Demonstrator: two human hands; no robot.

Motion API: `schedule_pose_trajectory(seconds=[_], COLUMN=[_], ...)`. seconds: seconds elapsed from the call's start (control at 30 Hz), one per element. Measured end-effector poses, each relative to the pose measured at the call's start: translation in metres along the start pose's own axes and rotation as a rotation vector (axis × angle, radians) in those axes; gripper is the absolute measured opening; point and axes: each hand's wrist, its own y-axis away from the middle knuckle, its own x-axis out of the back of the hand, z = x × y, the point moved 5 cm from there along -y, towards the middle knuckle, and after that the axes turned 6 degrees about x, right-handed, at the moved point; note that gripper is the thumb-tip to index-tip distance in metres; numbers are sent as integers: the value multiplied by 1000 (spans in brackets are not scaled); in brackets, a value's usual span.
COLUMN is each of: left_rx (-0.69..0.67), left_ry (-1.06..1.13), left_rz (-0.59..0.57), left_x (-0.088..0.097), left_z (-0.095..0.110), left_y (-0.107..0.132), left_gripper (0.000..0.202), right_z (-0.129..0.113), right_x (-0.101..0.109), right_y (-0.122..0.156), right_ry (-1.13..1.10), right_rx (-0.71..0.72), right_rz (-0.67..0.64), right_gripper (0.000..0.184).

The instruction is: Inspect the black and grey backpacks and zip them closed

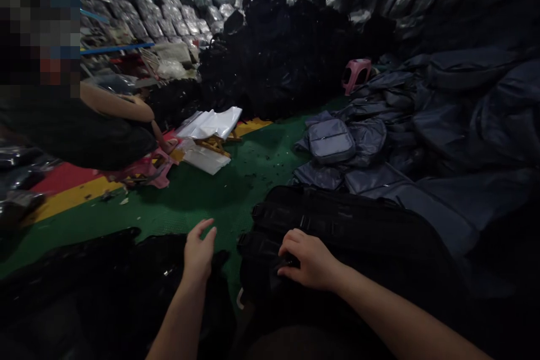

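Note:
My left hand point(199, 250) hovers over the green floor beside dark, glossy plastic-covered bundles point(105, 287). Its thumb and fingers are apart, with nothing between them. My right hand point(310, 259) is above the near part of a black backpack point(358, 225), which lies in front of me with its straps and buckles showing. The fingers of this hand curl loosely, with a gap between them and the thumb. Deep shadow hides whether the fingertips touch the fabric.
Grey-blue unfilled bags point(422, 124) heap up on the right, near a pink stool point(356, 76). At left, a person point(122, 104) sits on another pink stool point(158, 171) by white plastic sheets point(213, 124). Black bags point(278, 62) and wrapped bundles point(181, 17) fill the back.

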Motion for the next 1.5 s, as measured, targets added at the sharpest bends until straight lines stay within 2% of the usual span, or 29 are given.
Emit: schedule_pose_trajectory(seconds=[0.1, 0.23, 0.3, 0.4, 0.47, 0.63, 0.8, 0.93, 1.13, 1.5], left_rx=[-61, -174, -337, -685, -821, -959, -1014, -1013, -947, -834], left_ry=[31, 22, -53, -306, -482, -776, -881, -914, -884, -765], left_rz=[-198, -379, -477, -608, -616, -544, -540, -546, -536, -518], left_x=[-17, -22, -21, -21, -21, -21, -20, -18, -17, -19], left_z=[13, 37, 52, 72, 78, 81, 75, 72, 71, 61], left_y=[12, 28, 40, 67, 80, 92, 101, 104, 98, 88], left_gripper=[32, 29, 23, 22, 25, 23, 17, 12, 7, 11], right_z=[1, 1, -1, -5, -8, -12, -24, -34, -35, -42], right_x=[-1, -1, -1, -1, -1, 1, 8, 10, -7, -33], right_y=[1, 1, 1, 1, 1, -1, -8, -21, -40, -63], right_ry=[3, 2, -8, -14, -17, -55, -103, -33, 165, 239], right_rx=[-8, -24, -25, -32, -49, -101, -138, -152, -137, -39], right_rz=[-8, -5, 1, -1, 1, 16, 63, 90, -2, -73], right_gripper=[29, 29, 29, 27, 24, 23, 20, 17, 9, 18])
